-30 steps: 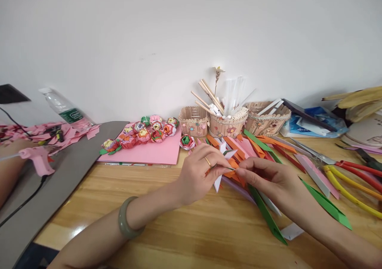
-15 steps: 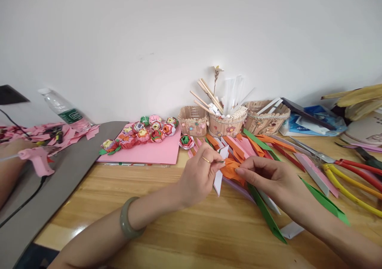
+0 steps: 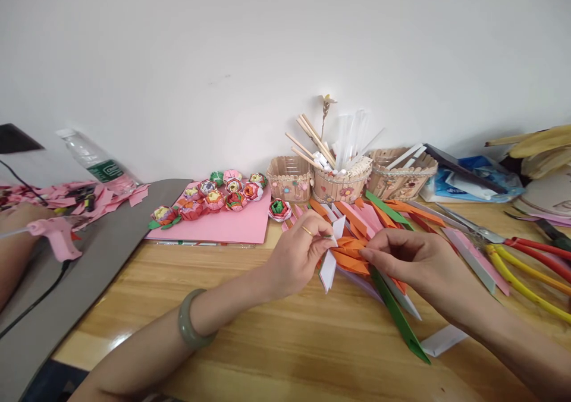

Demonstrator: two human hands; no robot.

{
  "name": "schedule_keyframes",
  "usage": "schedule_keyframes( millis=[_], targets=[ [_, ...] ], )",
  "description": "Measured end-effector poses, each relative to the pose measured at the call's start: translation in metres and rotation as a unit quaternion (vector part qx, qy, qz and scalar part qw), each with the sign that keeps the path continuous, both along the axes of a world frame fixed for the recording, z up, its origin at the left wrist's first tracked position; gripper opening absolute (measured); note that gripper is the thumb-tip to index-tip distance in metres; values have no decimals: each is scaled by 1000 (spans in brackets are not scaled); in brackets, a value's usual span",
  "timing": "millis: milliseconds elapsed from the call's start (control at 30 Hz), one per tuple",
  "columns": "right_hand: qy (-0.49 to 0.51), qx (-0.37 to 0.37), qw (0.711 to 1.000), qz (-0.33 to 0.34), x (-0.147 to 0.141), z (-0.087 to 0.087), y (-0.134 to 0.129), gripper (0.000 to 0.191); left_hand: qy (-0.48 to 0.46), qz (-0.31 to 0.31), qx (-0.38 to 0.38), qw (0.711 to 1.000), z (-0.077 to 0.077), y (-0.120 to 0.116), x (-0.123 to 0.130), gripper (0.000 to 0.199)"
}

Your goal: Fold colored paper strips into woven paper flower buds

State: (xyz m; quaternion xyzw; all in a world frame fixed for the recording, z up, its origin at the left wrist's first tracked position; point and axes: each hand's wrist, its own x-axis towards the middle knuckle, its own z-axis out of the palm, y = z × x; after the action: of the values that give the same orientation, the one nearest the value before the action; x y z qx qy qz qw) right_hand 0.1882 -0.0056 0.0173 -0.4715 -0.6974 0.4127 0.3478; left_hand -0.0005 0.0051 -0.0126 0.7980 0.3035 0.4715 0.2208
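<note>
Between my two hands is a bundle of folded orange paper [image 3: 350, 256] with petal-like pointed layers. My left hand [image 3: 303, 250], wearing a ring, pinches its left end, where a bit of white paper shows at the fingertips. At its right end, the thumb and fingers of my right hand [image 3: 408, 262] are closed on an orange tip. White folded strips [image 3: 328, 269] stick out just beside my left fingers; I cannot tell whether they are joined to the orange piece. Below and behind lies a pile of folded strips, with a green strip [image 3: 399, 316] pointing toward me.
Folded paper flowers [image 3: 214, 201] rest on pink paper [image 3: 236, 226] at the left. Wooden-stick baskets [image 3: 341, 187] stand by the wall. Scissors [image 3: 491, 235] and yellow-handled pliers [image 3: 526, 274] lie right. Another person's arm [image 3: 18, 229] is near a pink glue gun [image 3: 56, 238] on a grey board.
My right hand has drawn slightly to the right, and the orange paper looks more spread out between my hands. My left hand keeps its pinch in nearly the same place.
</note>
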Motion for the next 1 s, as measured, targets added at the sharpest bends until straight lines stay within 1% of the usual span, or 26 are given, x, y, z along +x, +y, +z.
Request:
schedule_keyframes(
  millis=[133,233,300,367,467,533,600,667,733,800,867,933,1000],
  targets=[
    [-19,24,1000,1,0,-3,-2,36,-2,7,-11,1000,0,0,0,8],
    [-52,67,996,2,-1,-3,-6,33,-12,11,-34,999,1,0,1,9],
    [-78,101,992,-1,-1,-1,-9,31,-33,-5,-72,997,2,1,2,10],
    [-81,137,987,-4,1,0,-11,31,-82,-40,-125,988,2,3,2,10],
    [-35,179,983,-25,8,1,-13,36,-177,-101,-221,954,4,5,1,11],
    [4,193,979,-68,11,1,-11,36,-223,-131,-279,925,5,5,1,14],
    [28,182,977,-108,13,1,-8,31,-256,-153,-332,895,7,4,1,15],
    [26,152,982,-108,11,1,-5,25,-284,-171,-376,865,8,3,2,16],
    [7,126,989,-76,7,3,-3,20,-294,-188,-405,845,8,1,3,16],
    [-9,111,993,-33,2,4,-3,19,-287,-204,-412,840,6,0,4,16],
    [-14,101,995,2,-2,5,-4,17,-270,-210,-411,845,3,0,4,17],
    [-15,99,995,18,-4,6,-6,14,-247,-204,-406,856,2,0,4,18],
    [-12,114,993,15,-4,5,-9,11,-222,-198,-396,869,3,-1,4,19]
  ],
)
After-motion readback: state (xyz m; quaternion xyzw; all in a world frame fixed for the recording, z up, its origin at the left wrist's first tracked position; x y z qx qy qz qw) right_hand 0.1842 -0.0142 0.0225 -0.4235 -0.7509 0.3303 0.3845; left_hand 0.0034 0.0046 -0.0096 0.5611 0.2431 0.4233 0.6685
